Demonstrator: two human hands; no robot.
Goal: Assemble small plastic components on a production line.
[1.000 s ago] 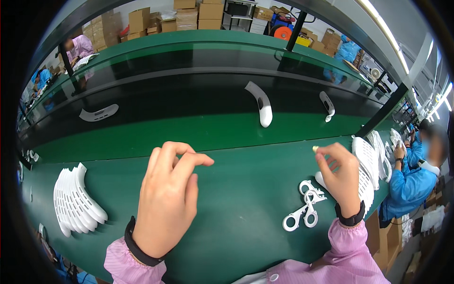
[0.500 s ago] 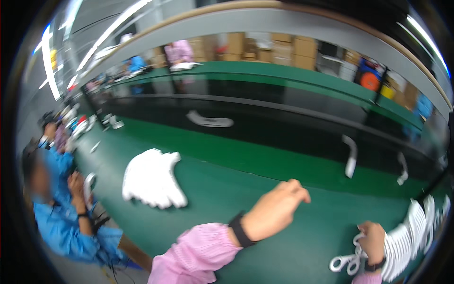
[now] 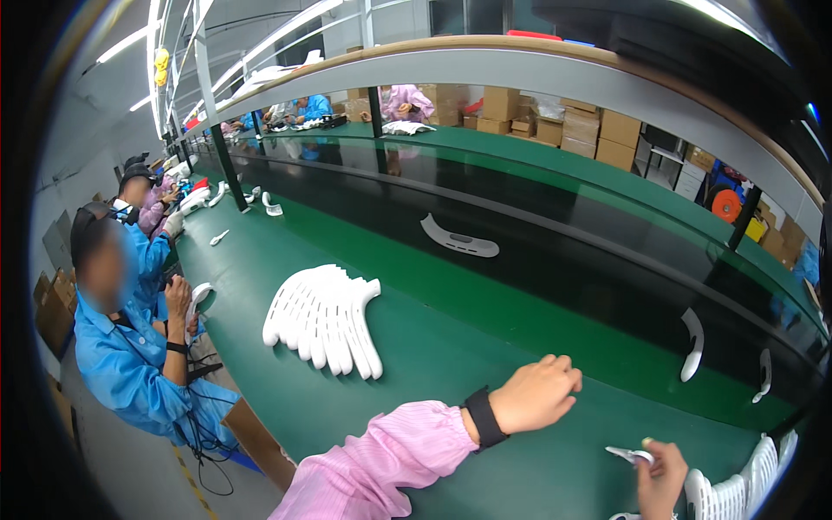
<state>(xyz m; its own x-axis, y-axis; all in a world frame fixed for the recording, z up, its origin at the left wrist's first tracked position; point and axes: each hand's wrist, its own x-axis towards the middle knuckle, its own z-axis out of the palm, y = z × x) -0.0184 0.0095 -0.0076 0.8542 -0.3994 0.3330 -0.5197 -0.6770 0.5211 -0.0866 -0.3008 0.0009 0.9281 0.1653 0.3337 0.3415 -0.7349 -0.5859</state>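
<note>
My left hand (image 3: 539, 394), in a pink striped sleeve with a black wristband, hangs over the green table, fingers loosely bent and the thumb apart. Nothing shows in it. Towards the lower right, my right hand (image 3: 663, 477) is closed around a small white piece with a pointed end (image 3: 631, 453); its exact kind cannot be made out. Just right of that hand stands a row of curved white slotted plastic parts (image 3: 724, 496), partly cut off by the picture's rim. A fanned stack of similar curved white parts (image 3: 322, 319) lies left of my left hand.
A black conveyor belt (image 3: 555, 247) runs beyond the green tabletop (image 3: 451, 347), carrying a curved white part (image 3: 459, 241). Two more white parts (image 3: 692, 345) lie farther right. A person in blue (image 3: 143, 347) sits at the left edge. A grey overhead rail (image 3: 520, 69) crosses above.
The view has swung right, so the stack and belt parts sit differently in it. My right hand has lifted away from the white ring-shaped pieces, with the small pointed piece in its fingers.
</note>
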